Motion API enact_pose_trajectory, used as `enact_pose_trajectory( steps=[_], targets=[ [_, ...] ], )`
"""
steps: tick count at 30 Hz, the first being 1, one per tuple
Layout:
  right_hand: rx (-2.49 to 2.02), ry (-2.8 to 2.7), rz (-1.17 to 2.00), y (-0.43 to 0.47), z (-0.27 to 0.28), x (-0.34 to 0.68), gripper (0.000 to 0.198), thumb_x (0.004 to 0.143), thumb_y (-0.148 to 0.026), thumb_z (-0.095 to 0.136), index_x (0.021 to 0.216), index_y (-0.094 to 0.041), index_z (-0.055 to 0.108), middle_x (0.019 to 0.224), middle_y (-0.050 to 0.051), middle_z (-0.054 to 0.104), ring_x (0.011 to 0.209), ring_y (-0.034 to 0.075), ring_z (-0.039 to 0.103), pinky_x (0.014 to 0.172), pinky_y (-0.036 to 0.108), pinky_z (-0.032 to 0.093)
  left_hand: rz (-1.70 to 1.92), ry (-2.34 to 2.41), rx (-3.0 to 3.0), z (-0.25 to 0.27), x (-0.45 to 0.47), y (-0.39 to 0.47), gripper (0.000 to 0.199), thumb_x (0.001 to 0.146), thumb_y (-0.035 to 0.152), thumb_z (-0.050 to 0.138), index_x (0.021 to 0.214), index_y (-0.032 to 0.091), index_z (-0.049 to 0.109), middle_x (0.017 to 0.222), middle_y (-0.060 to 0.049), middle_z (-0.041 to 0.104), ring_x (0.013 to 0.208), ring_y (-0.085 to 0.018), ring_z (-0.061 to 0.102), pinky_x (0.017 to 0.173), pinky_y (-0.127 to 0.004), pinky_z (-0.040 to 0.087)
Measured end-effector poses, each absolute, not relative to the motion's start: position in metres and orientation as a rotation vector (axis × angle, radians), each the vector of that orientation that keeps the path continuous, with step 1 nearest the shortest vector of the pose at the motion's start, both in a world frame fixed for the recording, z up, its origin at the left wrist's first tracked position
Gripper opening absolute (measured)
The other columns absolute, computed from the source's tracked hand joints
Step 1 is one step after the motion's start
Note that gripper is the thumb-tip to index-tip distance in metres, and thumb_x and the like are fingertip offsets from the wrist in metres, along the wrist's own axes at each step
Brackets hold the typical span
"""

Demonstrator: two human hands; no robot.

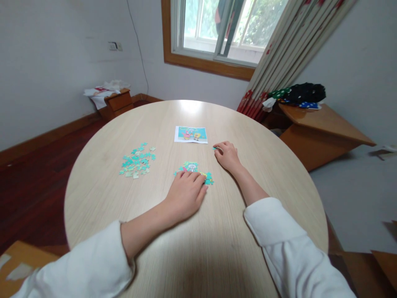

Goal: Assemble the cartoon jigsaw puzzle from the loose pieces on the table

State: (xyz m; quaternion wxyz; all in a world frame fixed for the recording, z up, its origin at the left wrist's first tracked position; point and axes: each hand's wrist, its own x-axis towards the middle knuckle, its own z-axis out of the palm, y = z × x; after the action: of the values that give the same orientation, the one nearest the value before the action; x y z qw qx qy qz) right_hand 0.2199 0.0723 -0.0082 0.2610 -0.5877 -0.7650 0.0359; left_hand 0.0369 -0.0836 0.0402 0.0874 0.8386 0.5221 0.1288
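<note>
A partly joined jigsaw puzzle [192, 167] with cartoon figures lies on the round table [149, 223]. My left hand [186, 191] rests over its near edge, fingers stretched out, and covers part of it. To the right of the puzzle, my right hand [227, 155] pinches a small teal puzzle piece [215, 148] between thumb and fingers, close to the tabletop. Beyond the puzzle lies a printed reference picture [191, 134] of cartoon figures on a teal background. A spread of loose puzzle pieces [136, 161], teal and pale green, is to the left.
Behind the table is a window [223, 33] with a patterned curtain [291, 54] at its right. A wooden cabinet [319, 128] with cloths [305, 93] on it stands at the right. Papers cover a small wooden stand [119, 101] at the back left.
</note>
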Motion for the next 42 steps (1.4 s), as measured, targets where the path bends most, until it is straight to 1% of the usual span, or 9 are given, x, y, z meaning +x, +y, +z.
enact_pose_trajectory(
  steps=[4,8,13,17,20,24,33,37,42],
  targets=[
    [-1.594,-2.073,0.106,0.072,-0.008,0.22,0.025,0.082,-0.022,0.048,0.099,-0.02,0.067,0.104,0.012,0.061,0.102,0.028,0.051,0.087,0.044,0.037,0.343,1.741,2.429,0.051,0.026,-0.071,0.033,0.093,0.028,0.031,0.097,0.016,0.062,0.101,-0.01,0.065,0.096,-0.023,0.057,0.085,-0.039,0.04],
    [-1.592,-2.073,0.099,0.072,-0.008,0.219,0.025,0.082,-0.022,0.047,0.098,-0.02,0.067,0.104,0.012,0.06,0.102,0.028,0.051,0.087,0.044,0.037,0.319,1.99,2.289,0.061,-0.001,-0.052,0.03,0.09,0.027,0.036,0.09,0.015,0.064,0.094,-0.012,0.066,0.09,-0.025,0.059,0.079,-0.037,0.042],
    [-1.597,-2.078,0.095,0.071,-0.007,0.219,0.025,0.081,-0.022,0.047,0.098,-0.019,0.066,0.104,0.012,0.061,0.102,0.028,0.051,0.087,0.045,0.037,0.238,2.217,2.003,0.065,-0.046,-0.03,0.027,0.084,0.029,0.044,0.091,0.017,0.067,0.096,-0.012,0.069,0.088,-0.025,0.062,0.073,-0.034,0.044],
    [-1.592,-2.075,0.088,0.072,-0.007,0.218,0.026,0.081,-0.022,0.047,0.097,-0.019,0.067,0.104,0.013,0.061,0.102,0.029,0.051,0.086,0.045,0.037,0.129,2.239,1.879,0.064,-0.073,-0.023,0.025,0.08,0.032,0.05,0.09,0.017,0.068,0.094,-0.013,0.07,0.086,-0.028,0.064,0.07,-0.035,0.045],
    [-1.59,-2.076,0.081,0.073,-0.008,0.218,0.026,0.081,-0.022,0.047,0.097,-0.019,0.067,0.104,0.013,0.061,0.101,0.029,0.051,0.085,0.044,0.038,0.111,2.208,1.856,0.063,-0.086,-0.022,0.023,0.075,0.035,0.058,0.087,0.018,0.069,0.091,-0.012,0.071,0.084,-0.026,0.065,0.07,-0.033,0.047],
    [-1.599,-2.079,0.086,0.073,-0.008,0.218,0.026,0.081,-0.021,0.048,0.099,-0.019,0.067,0.105,0.013,0.061,0.102,0.029,0.051,0.086,0.044,0.038,0.102,2.234,1.82,0.061,-0.096,-0.02,0.026,0.07,0.035,0.063,0.09,0.02,0.07,0.092,-0.01,0.072,0.08,-0.023,0.066,0.067,-0.03,0.048],
    [-1.591,-2.07,0.094,0.071,-0.005,0.218,0.027,0.08,-0.02,0.047,0.097,-0.019,0.067,0.103,0.014,0.061,0.101,0.029,0.05,0.085,0.044,0.037,0.033,2.257,1.8,0.056,-0.101,-0.019,0.026,0.068,0.027,0.061,0.091,0.023,0.071,0.089,-0.007,0.073,0.08,-0.023,0.066,0.067,-0.028,0.048],
    [-1.591,-2.068,0.084,0.073,-0.007,0.218,0.027,0.081,-0.02,0.047,0.098,-0.019,0.067,0.104,0.014,0.06,0.1,0.029,0.05,0.085,0.045,0.037,0.028,2.277,1.807,0.053,-0.103,-0.017,0.028,0.068,0.024,0.059,0.094,0.023,0.07,0.091,-0.008,0.073,0.083,-0.025,0.066,0.07,-0.03,0.048],
    [-1.604,-2.065,0.086,0.072,-0.007,0.218,0.026,0.08,-0.02,0.048,0.098,-0.018,0.067,0.104,0.014,0.059,0.101,0.029,0.05,0.086,0.045,0.036,0.043,2.268,1.788,0.053,-0.101,-0.016,0.028,0.069,0.025,0.061,0.095,0.021,0.07,0.09,-0.009,0.072,0.079,-0.025,0.066,0.071,-0.032,0.048]
  ],
)
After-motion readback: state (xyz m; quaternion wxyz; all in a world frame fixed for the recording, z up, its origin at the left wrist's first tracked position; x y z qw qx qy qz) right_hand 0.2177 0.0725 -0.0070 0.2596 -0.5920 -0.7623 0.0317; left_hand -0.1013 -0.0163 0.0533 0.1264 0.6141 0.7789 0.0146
